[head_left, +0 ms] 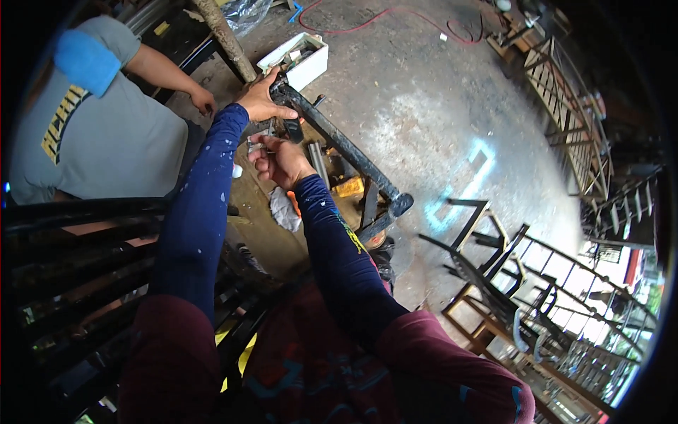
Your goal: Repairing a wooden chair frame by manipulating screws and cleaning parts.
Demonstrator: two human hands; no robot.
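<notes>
A scuffed black tubular metal frame (346, 148) slants across the middle, its upper end next to my hands. My left hand (263, 100) is closed on that upper end, the thumb stretched along its near side; some fingers are hidden behind it. Just below, my right hand (282, 161) pinches a small silvery metal piece (256, 144) between thumb and fingers; its exact kind is too small to make out. A short black block-like part (293, 130) hangs from the frame beside my right hand's knuckles.
A co-worker in a grey shirt (106, 134) is close on my left, a hand near my forearm. Beyond my hands stands a white box (305, 62) of odds and ends. A grey rag (284, 209) lies below. Dark metal frames (487, 261) crowd the right; a red hose (381, 13) crosses the far floor.
</notes>
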